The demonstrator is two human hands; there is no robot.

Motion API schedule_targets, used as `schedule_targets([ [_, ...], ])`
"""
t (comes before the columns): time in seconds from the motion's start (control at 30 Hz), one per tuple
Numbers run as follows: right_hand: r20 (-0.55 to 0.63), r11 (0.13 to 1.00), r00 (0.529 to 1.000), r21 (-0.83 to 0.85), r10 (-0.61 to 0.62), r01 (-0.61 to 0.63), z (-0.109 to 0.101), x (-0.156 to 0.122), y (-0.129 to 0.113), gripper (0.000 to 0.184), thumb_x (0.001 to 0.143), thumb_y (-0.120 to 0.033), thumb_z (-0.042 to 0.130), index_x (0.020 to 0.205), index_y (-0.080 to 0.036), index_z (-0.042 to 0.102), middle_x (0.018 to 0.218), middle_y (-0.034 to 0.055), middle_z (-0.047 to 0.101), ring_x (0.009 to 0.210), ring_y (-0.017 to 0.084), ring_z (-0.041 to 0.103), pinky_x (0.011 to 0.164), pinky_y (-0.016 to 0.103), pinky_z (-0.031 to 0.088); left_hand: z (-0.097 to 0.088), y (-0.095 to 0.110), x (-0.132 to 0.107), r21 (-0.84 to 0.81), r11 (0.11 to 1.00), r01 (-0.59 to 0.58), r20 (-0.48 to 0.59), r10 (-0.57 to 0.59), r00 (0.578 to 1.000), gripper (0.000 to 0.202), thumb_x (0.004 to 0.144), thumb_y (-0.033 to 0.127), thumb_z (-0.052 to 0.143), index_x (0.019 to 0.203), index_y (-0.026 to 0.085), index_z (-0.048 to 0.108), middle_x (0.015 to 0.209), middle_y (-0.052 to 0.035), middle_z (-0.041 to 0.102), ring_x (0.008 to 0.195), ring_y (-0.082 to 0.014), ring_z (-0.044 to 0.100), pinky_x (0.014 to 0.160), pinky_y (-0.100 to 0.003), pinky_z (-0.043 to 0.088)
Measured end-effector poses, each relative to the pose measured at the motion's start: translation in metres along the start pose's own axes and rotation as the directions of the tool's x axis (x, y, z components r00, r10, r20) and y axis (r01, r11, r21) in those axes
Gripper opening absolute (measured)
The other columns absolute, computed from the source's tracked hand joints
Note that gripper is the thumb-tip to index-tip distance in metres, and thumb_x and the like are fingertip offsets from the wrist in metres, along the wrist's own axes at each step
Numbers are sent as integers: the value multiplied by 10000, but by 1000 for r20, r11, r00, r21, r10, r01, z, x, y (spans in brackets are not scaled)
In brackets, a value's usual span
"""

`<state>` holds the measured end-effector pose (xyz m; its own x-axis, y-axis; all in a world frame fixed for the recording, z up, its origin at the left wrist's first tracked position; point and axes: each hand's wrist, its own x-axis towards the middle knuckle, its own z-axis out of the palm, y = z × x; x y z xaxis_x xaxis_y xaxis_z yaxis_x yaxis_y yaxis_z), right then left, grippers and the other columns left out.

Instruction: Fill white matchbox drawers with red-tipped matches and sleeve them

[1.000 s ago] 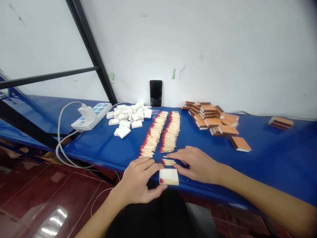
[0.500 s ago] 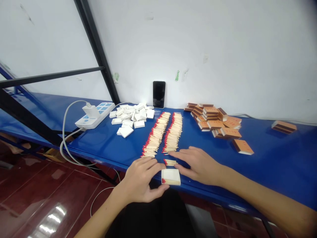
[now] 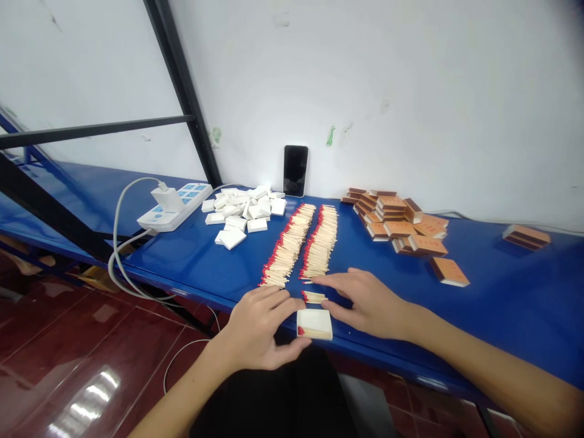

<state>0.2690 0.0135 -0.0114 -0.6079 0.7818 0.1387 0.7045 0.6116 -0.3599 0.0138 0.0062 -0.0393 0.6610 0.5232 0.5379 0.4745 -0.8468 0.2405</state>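
At the table's front edge, my left hand [image 3: 259,328] grips a white matchbox tray [image 3: 314,317] by its left side, thumb below and index finger above. Some red-headed matches lie along the tray's near side. My right hand [image 3: 365,304] is open, palm down, with index finger and thumb apart. Its thumb tip is at the stick ends of a small bunch of matches [image 3: 314,297] just beyond the tray. The index fingertip is at the near end of the right row of matches [image 3: 320,243]. A second row of matches [image 3: 288,246] runs alongside on the left.
A pile of white trays [image 3: 246,210] lies back left, beside a power strip [image 3: 176,210] with a plugged-in charger. Orange matchbox sleeves [image 3: 396,222] are heaped back right, with a few apart. A phone [image 3: 295,171] leans on the wall. A black metal frame [image 3: 182,79] stands left.
The camera view has shifted slightly. Both hands, the tray and the matches keep practically the same places relative to each other.
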Motion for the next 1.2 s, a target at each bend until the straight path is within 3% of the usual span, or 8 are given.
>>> schedule_targets([
  [0.2, 5, 999, 999, 4, -32, 32, -2, -1, -1, 345, 1007, -334, 492, 1294, -198, 625, 1053, 71, 763, 853, 212, 695, 778, 340, 412, 0, 0, 1, -4, 1000, 6, 15, -6, 1000, 312, 841, 407, 663, 1060, 187, 636, 866, -58, 700, 797, -250, 676, 735, -387, 541],
  [0.37, 22, 999, 998, 0, -54, 54, -5, -1, -2, 355, 1053, -310, 391, 1292, -192, 626, 1162, 90, 739, 971, 234, 695, 841, 374, 418, -1, 0, 2, 1, 1000, 5, 18, -5, 1000, 307, 850, 410, 653, 1062, 188, 637, 864, -56, 700, 798, -245, 674, 741, -381, 535],
  [0.7, -13, 999, 999, -5, -47, 47, -1, -2, 0, 320, 1048, -301, 404, 1255, -223, 636, 1123, 61, 750, 952, 230, 696, 834, 362, 425, -1, 0, 0, 24, 1000, 16, 20, -17, 1000, 312, 843, 425, 658, 1056, 197, 641, 883, -63, 678, 787, -247, 664, 701, -372, 531],
  [0.97, -19, 998, 998, 31, -61, 61, -4, -2, -1, 278, 1039, -289, 427, 1205, -234, 642, 1093, 39, 751, 937, 209, 690, 797, 330, 405, -4, 1, 3, -11, 996, 85, 67, -84, 994, 361, 818, 403, 680, 1123, 219, 620, 1246, -108, 634, 1047, -273, 675, 813, -380, 569],
  [1.2, -18, 997, 997, 25, -69, 70, -2, -1, 0, 288, 1032, -289, 441, 1203, -229, 664, 1049, 38, 759, 891, 198, 689, 772, 327, 392, -4, 2, 1, 1, 997, 83, 75, -83, 994, 368, 816, 394, 672, 1144, 234, 627, 1336, -100, 645, 1127, -294, 675, 905, -432, 569],
])
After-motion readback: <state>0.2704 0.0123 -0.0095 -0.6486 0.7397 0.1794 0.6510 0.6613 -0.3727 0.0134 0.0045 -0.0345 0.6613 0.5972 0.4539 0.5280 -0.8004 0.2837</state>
